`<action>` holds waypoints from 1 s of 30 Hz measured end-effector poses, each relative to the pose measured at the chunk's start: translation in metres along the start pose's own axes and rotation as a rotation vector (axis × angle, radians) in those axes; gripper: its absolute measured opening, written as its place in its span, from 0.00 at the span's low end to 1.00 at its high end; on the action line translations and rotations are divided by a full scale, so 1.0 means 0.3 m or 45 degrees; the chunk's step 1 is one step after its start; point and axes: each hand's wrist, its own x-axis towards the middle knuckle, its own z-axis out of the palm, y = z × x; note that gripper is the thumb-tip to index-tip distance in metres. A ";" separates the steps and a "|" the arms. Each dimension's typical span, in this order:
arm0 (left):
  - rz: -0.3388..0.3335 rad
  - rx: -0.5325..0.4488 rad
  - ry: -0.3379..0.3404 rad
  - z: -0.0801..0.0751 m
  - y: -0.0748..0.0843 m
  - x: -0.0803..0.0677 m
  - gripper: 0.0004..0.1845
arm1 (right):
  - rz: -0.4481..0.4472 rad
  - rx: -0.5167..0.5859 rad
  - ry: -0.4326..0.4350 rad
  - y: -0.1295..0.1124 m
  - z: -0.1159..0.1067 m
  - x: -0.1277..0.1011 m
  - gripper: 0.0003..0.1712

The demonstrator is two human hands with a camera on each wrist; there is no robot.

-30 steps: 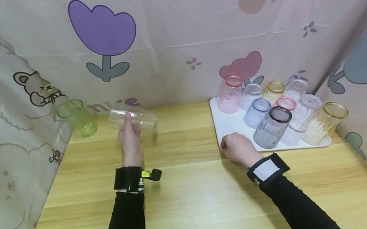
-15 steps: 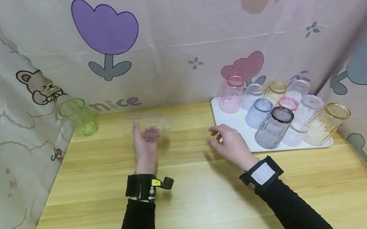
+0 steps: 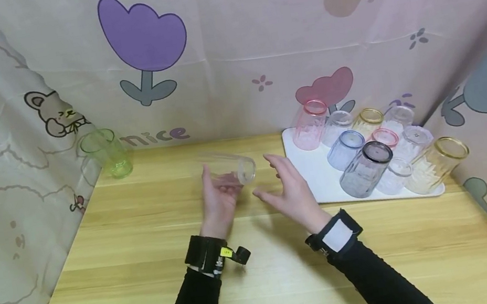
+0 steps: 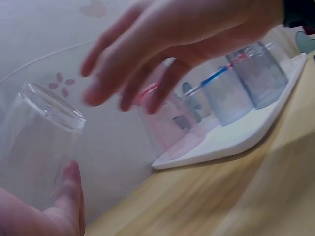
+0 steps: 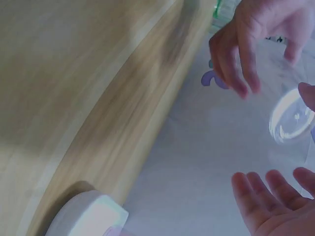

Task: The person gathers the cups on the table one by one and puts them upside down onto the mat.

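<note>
My left hand [image 3: 218, 206] grips a clear drinking glass [image 3: 245, 167] above the middle of the table, thumb on one side and fingers on the other. The glass lies nearly sideways, its thick base pointing toward my right hand [image 3: 294, 194]. That hand is spread, fingers and thumb apart, a short gap from the base. In the left wrist view, the base of the glass [image 4: 51, 108] tips up below the right fingers [image 4: 115, 73]. The right wrist view shows the glass's round base [image 5: 290, 118] between both hands.
A white tray [image 3: 304, 174] at the right bears several upside-down glasses, among them a pink glass [image 3: 311, 128], a blue-rimmed glass [image 3: 345, 149] and a dark-rimmed glass [image 3: 366, 172]. A green glass [image 3: 117, 158] stands at the table's back left. Printed cloth [image 3: 224, 32] hangs behind.
My left hand has carried the clear glass rightward from the back left. My right hand has left the tray's edge, moved left and spread its fingers toward the glass.
</note>
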 end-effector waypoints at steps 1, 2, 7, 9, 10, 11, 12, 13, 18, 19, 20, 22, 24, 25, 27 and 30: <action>-0.009 0.008 -0.008 0.004 -0.009 -0.002 0.41 | -0.014 -0.002 0.007 -0.003 0.003 0.000 0.53; -0.016 0.020 -0.018 0.008 -0.018 -0.004 0.41 | -0.029 -0.003 0.017 -0.006 0.005 -0.001 0.54; -0.030 0.091 -0.064 0.022 -0.058 -0.013 0.39 | -0.114 -0.013 0.071 -0.014 0.018 -0.004 0.54; -0.026 0.120 -0.080 0.026 -0.071 -0.015 0.38 | -0.152 -0.020 0.093 -0.016 0.020 -0.004 0.53; -0.024 0.137 -0.089 0.028 -0.077 -0.016 0.38 | -0.170 -0.024 0.100 -0.017 0.021 -0.004 0.53; -0.025 0.145 -0.098 0.029 -0.083 -0.016 0.39 | -0.184 -0.026 0.106 -0.018 0.021 -0.004 0.53; -0.026 0.160 -0.106 0.031 -0.087 -0.018 0.39 | -0.195 -0.031 0.111 -0.018 0.022 -0.004 0.52; -0.027 0.171 -0.115 0.033 -0.092 -0.019 0.40 | -0.200 -0.033 0.112 -0.019 0.022 -0.004 0.52; -0.047 0.213 -0.159 0.041 -0.108 -0.027 0.38 | -0.215 -0.050 0.114 -0.019 0.024 -0.007 0.50; -0.052 0.216 -0.163 0.043 -0.110 -0.029 0.38 | -0.217 -0.053 0.115 -0.019 0.025 -0.007 0.49; -0.055 0.220 -0.168 0.044 -0.111 -0.032 0.37 | -0.220 -0.055 0.115 -0.018 0.025 -0.008 0.48; -0.052 0.233 -0.178 0.046 -0.112 -0.035 0.38 | -0.227 -0.056 0.120 -0.015 0.024 -0.010 0.47; -0.051 0.238 -0.195 0.047 -0.112 -0.037 0.38 | -0.230 -0.055 0.118 -0.014 0.019 -0.009 0.46; -0.051 0.241 -0.204 0.047 -0.112 -0.037 0.39 | -0.233 -0.052 0.119 -0.014 0.016 -0.009 0.45; -0.062 0.246 -0.224 0.048 -0.110 -0.038 0.41 | -0.241 -0.049 0.122 -0.014 0.008 -0.007 0.45; -0.088 0.260 -0.242 0.049 -0.109 -0.041 0.43 | -0.245 -0.043 0.113 -0.017 -0.009 -0.003 0.45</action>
